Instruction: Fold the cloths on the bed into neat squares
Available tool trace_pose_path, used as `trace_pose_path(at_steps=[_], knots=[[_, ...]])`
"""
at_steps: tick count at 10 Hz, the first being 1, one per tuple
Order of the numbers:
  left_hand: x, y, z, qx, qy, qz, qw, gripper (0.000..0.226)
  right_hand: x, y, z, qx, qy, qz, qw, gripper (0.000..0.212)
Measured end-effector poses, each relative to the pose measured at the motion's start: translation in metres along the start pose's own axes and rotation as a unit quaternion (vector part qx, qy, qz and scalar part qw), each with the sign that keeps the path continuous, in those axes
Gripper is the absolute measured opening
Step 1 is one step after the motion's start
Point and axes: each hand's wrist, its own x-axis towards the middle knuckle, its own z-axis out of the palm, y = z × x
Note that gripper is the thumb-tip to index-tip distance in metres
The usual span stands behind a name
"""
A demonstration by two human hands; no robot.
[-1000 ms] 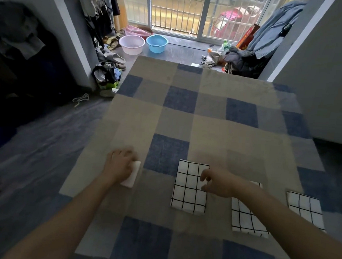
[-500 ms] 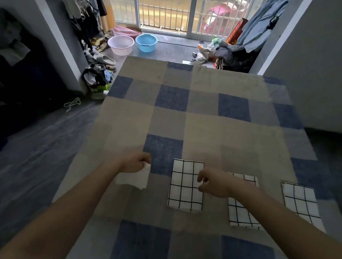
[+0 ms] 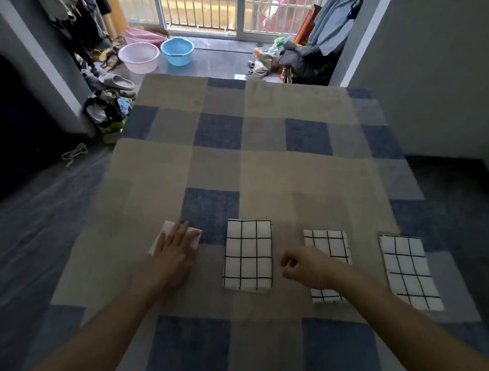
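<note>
Floor, far left: a pile of shoes and clothes [image 3: 109,98] lay against the wall, with a pink basin [image 3: 138,57] and a blue basin [image 3: 177,50] beyond it near the barred door.
Bed: the checked blanket [image 3: 268,163] in blue, grey and tan covered the bed, and four cloths lay in a row along its near part.
White cloth [image 3: 169,232]: it lay folded and flat at the left end of the row, mostly hidden under the hand.
Left hand [image 3: 175,247]: it pressed flat on the white cloth with fingers straight and spread, gripping nothing.
First checked cloth [image 3: 248,254]: a folded rectangle with black grid lines lay just beside the white cloth, touched by neither hand.
Right hand [image 3: 304,266]: it hovered between the first and second checked cloths, fingers loosely curled and thumb near the forefinger, holding nothing.
Second checked cloth [image 3: 328,244]: folded, its near part was hidden by the right wrist and forearm.
Third checked cloth [image 3: 409,271]: folded and slightly skewed, it lay apart at the right end of the row.
</note>
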Motion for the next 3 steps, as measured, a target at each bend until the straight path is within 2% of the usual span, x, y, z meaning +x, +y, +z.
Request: trace_pose_path(at_steps=[1,2,3], knots=[[0.001,0.014,-0.011,-0.018,0.046,-0.002,0.999,0.048,-0.012,0.004,0.005,0.010,0.025,-0.002,1.000,0.036],[-0.006,0.045,-0.023,-0.051,0.141,0.037,0.988,0.048,-0.027,0.012,0.006,0.020,0.092,-0.017,0.995,0.040],[-0.021,0.090,-0.036,-0.055,0.220,0.042,0.973,0.043,-0.046,0.020,0.003,0.009,0.161,-0.035,0.986,0.039]])
